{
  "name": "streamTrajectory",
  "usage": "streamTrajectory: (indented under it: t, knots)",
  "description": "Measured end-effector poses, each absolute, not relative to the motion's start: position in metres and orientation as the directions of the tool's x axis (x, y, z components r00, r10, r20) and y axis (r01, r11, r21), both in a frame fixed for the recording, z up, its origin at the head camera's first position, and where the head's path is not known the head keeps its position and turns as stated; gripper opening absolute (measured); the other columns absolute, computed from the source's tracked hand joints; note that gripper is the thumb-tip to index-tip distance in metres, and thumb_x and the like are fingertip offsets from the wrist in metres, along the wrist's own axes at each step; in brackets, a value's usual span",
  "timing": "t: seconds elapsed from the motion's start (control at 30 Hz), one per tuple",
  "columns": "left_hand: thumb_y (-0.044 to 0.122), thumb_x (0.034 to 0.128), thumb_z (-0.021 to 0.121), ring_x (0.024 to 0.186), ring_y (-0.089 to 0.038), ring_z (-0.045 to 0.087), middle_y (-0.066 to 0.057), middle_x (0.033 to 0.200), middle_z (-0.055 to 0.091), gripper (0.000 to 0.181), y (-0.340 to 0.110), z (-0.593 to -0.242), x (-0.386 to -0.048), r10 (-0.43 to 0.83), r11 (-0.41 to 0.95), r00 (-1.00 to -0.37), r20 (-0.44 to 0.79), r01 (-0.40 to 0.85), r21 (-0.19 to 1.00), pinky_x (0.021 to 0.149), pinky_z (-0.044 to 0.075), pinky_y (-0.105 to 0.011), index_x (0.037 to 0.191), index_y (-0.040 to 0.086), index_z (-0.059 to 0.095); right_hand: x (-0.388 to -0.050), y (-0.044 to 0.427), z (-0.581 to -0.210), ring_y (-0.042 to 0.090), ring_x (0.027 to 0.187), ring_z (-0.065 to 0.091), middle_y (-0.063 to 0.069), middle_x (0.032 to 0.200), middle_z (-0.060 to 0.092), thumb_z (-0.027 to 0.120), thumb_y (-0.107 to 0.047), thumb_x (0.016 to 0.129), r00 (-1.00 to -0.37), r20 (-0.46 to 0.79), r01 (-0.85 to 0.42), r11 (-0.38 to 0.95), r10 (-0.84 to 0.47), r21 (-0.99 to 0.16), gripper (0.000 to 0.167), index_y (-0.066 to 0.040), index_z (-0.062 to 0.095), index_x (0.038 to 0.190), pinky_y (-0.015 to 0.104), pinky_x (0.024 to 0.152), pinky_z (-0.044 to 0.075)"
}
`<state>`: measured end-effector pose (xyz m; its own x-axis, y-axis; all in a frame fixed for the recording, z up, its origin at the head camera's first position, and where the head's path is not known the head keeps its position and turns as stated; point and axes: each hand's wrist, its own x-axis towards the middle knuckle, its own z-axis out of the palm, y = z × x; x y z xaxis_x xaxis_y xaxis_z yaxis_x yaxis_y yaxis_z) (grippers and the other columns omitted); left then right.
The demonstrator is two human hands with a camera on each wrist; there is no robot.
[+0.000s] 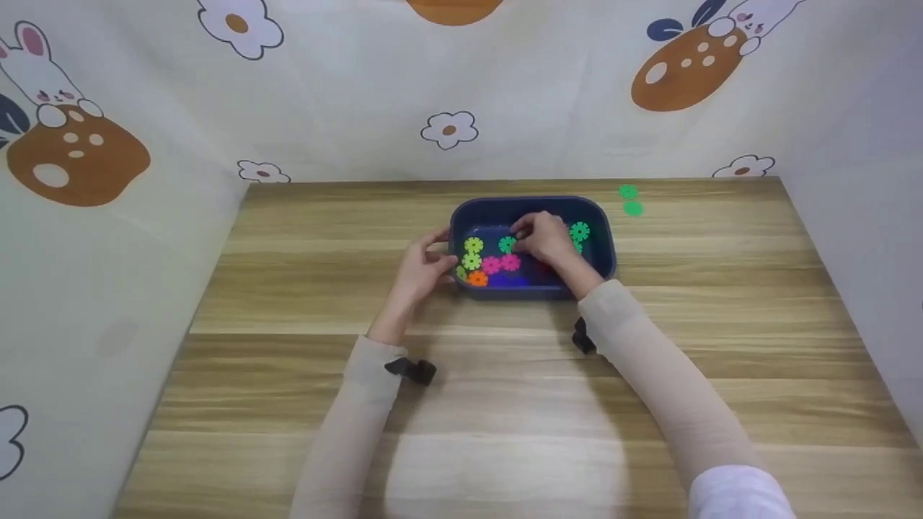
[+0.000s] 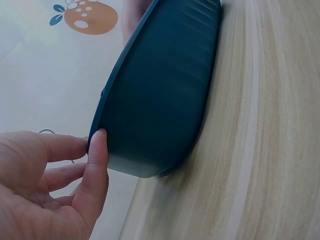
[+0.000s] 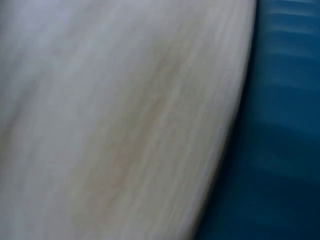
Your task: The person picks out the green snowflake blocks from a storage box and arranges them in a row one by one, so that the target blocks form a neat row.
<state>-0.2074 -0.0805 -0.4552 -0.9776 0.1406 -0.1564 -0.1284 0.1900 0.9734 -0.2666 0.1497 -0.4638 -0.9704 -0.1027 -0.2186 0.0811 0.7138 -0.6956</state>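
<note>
A dark blue plastic basin (image 1: 533, 293) stands on the table, with several gear-edged plastic discs inside. My left hand (image 1: 422, 268) grips the basin's left rim. In the left wrist view, that hand's fingers (image 2: 95, 165) pinch the basin's edge (image 2: 150, 100). My right hand (image 1: 544, 238) is inside the basin, fingers bent, its fingertips beside a green disc (image 1: 507, 245); whether they hold it I cannot tell. Around it lie yellow-green discs (image 1: 471, 261), pink discs (image 1: 510, 262), an orange disc (image 1: 477, 278) and another green disc (image 1: 580, 231). The right wrist view is blurred and shows no hand.
Two green discs, a toothed one (image 1: 628, 192) and a plainer-looking one (image 1: 633, 208), lie on the wooden table (image 1: 505, 404) behind and right of the basin. A patterned cloth (image 1: 346, 108) hangs along the table's back edge. Pale walls flank both sides.
</note>
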Motion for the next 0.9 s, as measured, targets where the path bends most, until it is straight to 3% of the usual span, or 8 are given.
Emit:
streamTrajectory:
  t: [0.3,0.5,0.73,0.9]
  knots:
    - [-0.007,0.0928,0.06,0.097,-0.02,0.064,-0.019,0.144,0.051,0.057,-0.0804,-0.4565,-0.2085,0.129,0.193,-0.981,-0.144,-0.118,0.974,0.061,0.062,-0.02,0.147,0.003,0.046,-0.268,0.1458,-0.4652,0.027,0.105,0.064,0.013,0.111,0.073,0.078,-0.008,0.084,-0.973,-0.203,0.048,0.76,-0.111,-0.648,0.026,-0.006,0.075,0.109,0.04,0.099,0.056]
    - [-0.007,0.0921,0.061,0.099,-0.022,0.064,-0.017,0.144,0.051,0.058,-0.0803,-0.4577,-0.2087,0.122,0.195,-0.981,-0.154,-0.129,0.972,0.067,0.065,-0.027,0.147,0.005,0.047,-0.2685,0.1471,-0.4667,0.026,0.104,0.065,0.014,0.11,0.073,0.078,-0.005,0.083,-0.973,-0.191,0.033,0.741,-0.13,-0.671,0.025,-0.005,0.074,0.107,0.04,0.098,0.056]
    - [-0.007,0.0919,0.061,0.101,-0.023,0.064,-0.017,0.144,0.051,0.059,-0.0806,-0.4567,-0.2082,0.124,0.196,-0.98,-0.157,-0.131,0.972,0.065,0.064,-0.024,0.148,0.005,0.046,-0.2682,0.1476,-0.4664,0.027,0.101,0.064,0.015,0.108,0.072,0.077,-0.001,0.082,-0.969,-0.177,0.001,0.715,-0.172,-0.699,0.024,-0.004,0.072,0.105,0.042,0.097,0.056]
    - [-0.006,0.0923,0.061,0.104,-0.025,0.064,-0.017,0.144,0.051,0.058,-0.0805,-0.4565,-0.2083,0.125,0.201,-0.98,-0.158,-0.13,0.971,0.066,0.064,-0.025,0.148,0.004,0.046,-0.2675,0.1473,-0.4668,0.022,0.091,0.062,0.014,0.1,0.072,0.077,0.001,0.08,-0.966,-0.163,-0.019,0.681,-0.202,-0.732,0.022,-0.005,0.072,0.101,0.035,0.088,0.057]
